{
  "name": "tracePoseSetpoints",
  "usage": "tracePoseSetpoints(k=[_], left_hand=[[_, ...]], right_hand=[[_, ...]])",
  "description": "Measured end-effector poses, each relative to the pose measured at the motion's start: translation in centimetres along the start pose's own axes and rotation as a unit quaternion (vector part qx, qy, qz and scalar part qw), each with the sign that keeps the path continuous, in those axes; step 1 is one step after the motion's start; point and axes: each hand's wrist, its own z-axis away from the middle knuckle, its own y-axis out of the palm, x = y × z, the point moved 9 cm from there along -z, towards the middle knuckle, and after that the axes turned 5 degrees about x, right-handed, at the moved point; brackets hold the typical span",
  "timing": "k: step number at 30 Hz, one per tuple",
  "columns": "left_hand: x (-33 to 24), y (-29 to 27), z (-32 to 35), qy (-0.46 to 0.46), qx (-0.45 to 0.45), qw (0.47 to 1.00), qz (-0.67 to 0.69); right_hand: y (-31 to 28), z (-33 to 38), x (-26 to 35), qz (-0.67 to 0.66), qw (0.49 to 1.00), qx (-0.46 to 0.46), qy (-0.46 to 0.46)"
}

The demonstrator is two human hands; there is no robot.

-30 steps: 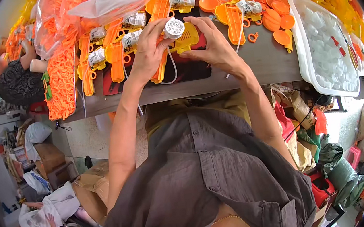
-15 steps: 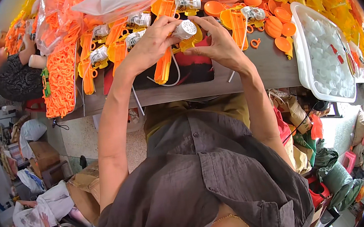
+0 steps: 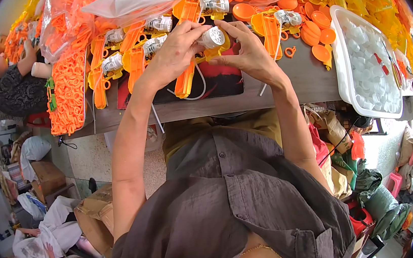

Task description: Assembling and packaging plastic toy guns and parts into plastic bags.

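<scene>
My left hand (image 3: 175, 51) is closed, thumb and fingers pinching a white ribbed cylindrical part (image 3: 215, 36) with a patterned round end. The part sits at an orange-and-yellow plastic toy body (image 3: 185, 80), which lies partly under that hand on a dark red-and-black mat (image 3: 227, 83). A thin pale tube (image 3: 205, 86) curves out from the body. On the other side, my right hand (image 3: 254, 54) is spread in a C shape, forefinger and thumb apart around the white part and the yellow shell; whether its fingertips touch them is unclear.
Several similar half-assembled bodies (image 3: 136, 60) stand left on the table (image 3: 308, 84). Orange round caps (image 3: 311, 33) lie to the right, beside a white tray (image 3: 341, 62) of translucent pieces. Orange rings (image 3: 66, 94) fill the left side. Another person (image 3: 18, 89) sits far left.
Almost nothing differs. The white part has tilted slightly and shifted a little to the right and down, with my hands staying around it.
</scene>
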Motion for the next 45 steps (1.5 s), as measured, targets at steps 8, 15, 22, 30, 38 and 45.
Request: tracePoseSetpoints(k=[8, 15, 22, 30, 38, 45], left_hand=[[1.4, -0.4, 0.9, -0.056, -0.081, 0.990, 0.099], [1.8, -0.4, 1.7, -0.095, -0.089, 0.984, 0.123], [0.9, 0.5, 1.6, -0.044, -0.117, 0.989, 0.078], [0.5, 3.1, 2.8, 0.000, -0.175, 0.984, -0.026], [-0.4, 1.6, 5.0, -0.104, -0.242, 0.959, -0.107], [-0.9, 3.4, 4.6, -0.207, -0.177, 0.935, -0.225]], right_hand=[[0.3, 0.0, -0.6, -0.032, 0.998, -0.033, 0.030], [0.5, 0.4, 0.5, -0.024, 0.996, -0.085, 0.006], [0.0, 1.2, 0.6, -0.001, 0.998, -0.056, 0.030], [-7.8, 8.7, -1.6, 0.220, 0.944, -0.220, 0.108], [-11.2, 10.1, -7.2, 0.310, 0.915, -0.181, 0.184], [-11.4, 9.8, -8.0, 0.421, 0.866, -0.119, 0.241]])
